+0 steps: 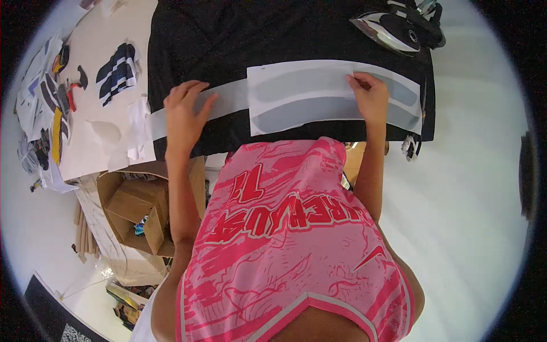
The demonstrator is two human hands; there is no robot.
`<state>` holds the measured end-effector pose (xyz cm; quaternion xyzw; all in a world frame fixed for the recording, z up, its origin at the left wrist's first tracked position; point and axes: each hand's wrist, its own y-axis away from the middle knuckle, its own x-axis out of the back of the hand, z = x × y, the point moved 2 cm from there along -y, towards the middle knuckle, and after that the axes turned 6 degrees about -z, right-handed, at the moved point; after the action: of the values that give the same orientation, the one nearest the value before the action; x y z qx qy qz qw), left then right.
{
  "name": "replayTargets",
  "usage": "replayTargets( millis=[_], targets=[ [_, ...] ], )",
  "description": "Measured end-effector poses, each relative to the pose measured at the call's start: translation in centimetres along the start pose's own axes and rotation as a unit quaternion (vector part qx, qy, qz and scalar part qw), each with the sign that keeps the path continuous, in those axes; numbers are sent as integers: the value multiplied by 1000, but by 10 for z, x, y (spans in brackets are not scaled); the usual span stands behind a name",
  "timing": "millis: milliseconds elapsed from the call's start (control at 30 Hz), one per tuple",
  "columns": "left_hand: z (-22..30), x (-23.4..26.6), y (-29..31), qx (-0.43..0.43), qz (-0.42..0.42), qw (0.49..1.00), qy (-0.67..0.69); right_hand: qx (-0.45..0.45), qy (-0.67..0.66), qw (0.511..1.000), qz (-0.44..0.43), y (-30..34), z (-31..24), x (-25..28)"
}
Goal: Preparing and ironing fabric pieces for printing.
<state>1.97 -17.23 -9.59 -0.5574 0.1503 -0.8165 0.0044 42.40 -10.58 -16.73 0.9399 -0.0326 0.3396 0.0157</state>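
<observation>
A white paper sheet (254, 122) lies on the black cloth (222, 34) in front of me. It carries an upper curved grey strip (302, 82) and a lower curved grey strip (307, 112). My right hand (373, 100) is over the sheet's right part, thumb and fingers pinched at the upper strip; what lies between them is too small to make out. A long pale grey band (231, 97) runs leftward from under the sheet. Across that band rests my left hand (187, 111), open, fingers spread, holding nothing.
An iron (393, 34) stands at the back right of the black cloth. Left of it on the table are a navy-and-white striped cloth piece (118, 74), red-handled scissors (72, 97) and paper scraps (137, 128). A cardboard box (137, 211) sits below the table's left edge.
</observation>
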Motion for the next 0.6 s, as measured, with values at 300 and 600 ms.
replayTargets(
  millis=[300,600],
  targets=[
    [-15,-51,-14,5,-37,998,46,-15,58,997,48,1,20,13],
    [-32,-69,-22,16,-49,996,78,-19,44,997,61,-18,30,0]
  ],
)
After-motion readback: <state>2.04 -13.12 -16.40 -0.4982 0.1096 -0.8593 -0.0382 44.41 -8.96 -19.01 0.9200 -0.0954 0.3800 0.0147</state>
